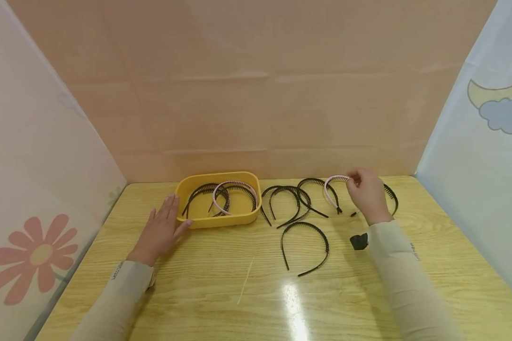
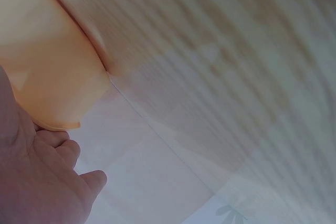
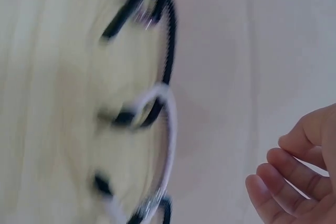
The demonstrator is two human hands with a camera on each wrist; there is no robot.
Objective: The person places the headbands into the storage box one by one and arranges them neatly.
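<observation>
A yellow plastic basket [image 1: 222,221] stands at the back left of the table, with several black headbands and a pink headband [image 1: 216,194] lying inside. My left hand [image 1: 161,232] rests against its left end, fingers extended along the side and thumb at the front corner. In the left wrist view, those fingertips lie at the rim of the basket [image 2: 63,66]. At the back right, my right hand [image 1: 368,196] hovers by another pink headband [image 1: 329,189]. The right wrist view shows loosely bent fingers [image 3: 268,198] holding nothing, apart from the pink headband [image 3: 171,145].
Several black headbands lie right of the basket, some overlapping. One black headband [image 1: 326,241] lies nearer the front, and another [image 1: 395,199] shows partly behind my right hand. A tan backdrop [image 1: 264,118] rises behind the wooden table [image 1: 222,284], with patterned cloths on both sides.
</observation>
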